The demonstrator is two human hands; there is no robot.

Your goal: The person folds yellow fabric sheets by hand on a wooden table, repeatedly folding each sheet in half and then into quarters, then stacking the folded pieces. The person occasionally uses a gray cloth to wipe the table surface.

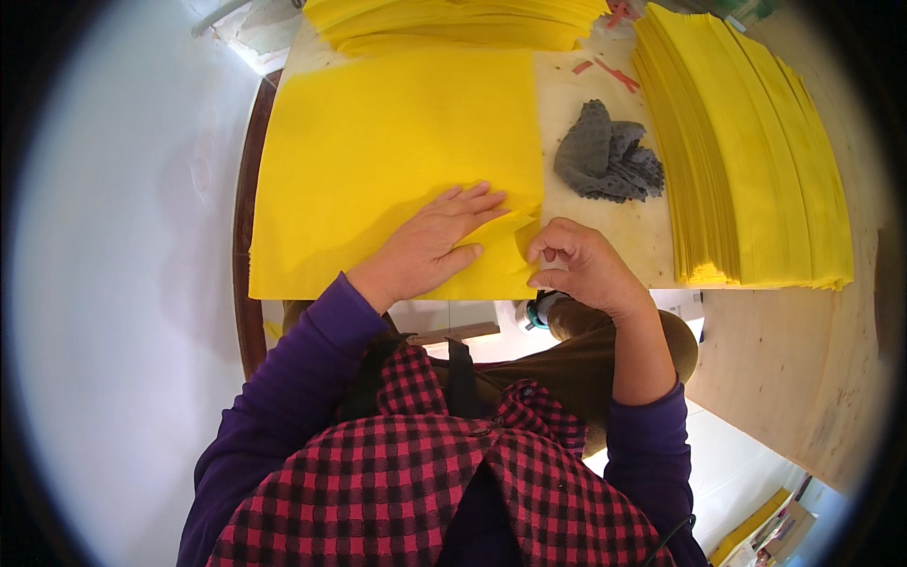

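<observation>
A wide yellow sheet of fabric-like material (pixel 378 142) lies on the table in front of me, reaching its near edge. My left hand (pixel 430 241) rests flat on it near the right side, fingers stretched out. Beside those fingertips the sheet is raised in a small fold (pixel 510 231). At the sheet's right edge is my right hand (pixel 581 265), its fingers curled and the thumb apart from them. Its fingertips are close to the edge; whether they touch it I cannot tell.
A tall stack of folded yellow sheets (pixel 746 151) stands to the right, another yellow stack (pixel 453 24) at the back. Between them lies a crumpled dark grey cloth (pixel 609 156) with red strips (pixel 619 76) behind it. A white wall (pixel 132 236) borders the left.
</observation>
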